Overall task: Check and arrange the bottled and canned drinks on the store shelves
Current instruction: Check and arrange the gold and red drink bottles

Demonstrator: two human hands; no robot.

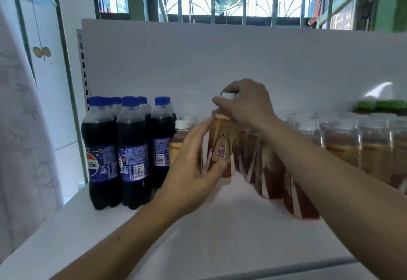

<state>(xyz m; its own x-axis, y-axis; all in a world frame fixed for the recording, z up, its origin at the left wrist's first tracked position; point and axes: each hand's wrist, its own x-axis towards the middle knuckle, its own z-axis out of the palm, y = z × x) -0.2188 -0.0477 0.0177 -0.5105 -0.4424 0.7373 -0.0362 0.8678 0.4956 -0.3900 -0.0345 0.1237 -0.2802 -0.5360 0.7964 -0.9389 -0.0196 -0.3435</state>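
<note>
Now right hand [246, 103] grips cap [228, 96] of orange drink bottle [222, 147]; left hand [193, 169] clasps its side; cola bottles [130, 147] nearby.

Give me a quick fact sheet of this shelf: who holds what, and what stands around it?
Held item: amber bottle, white cap, upright
Upper grip: right hand curled over the cap
Lower grip: left hand on the bottle's side, thumb on the label
On its left: cola bottles, blue caps, clustered
On its right: row of similar bottles, blurred
Surface: white shelf
</note>
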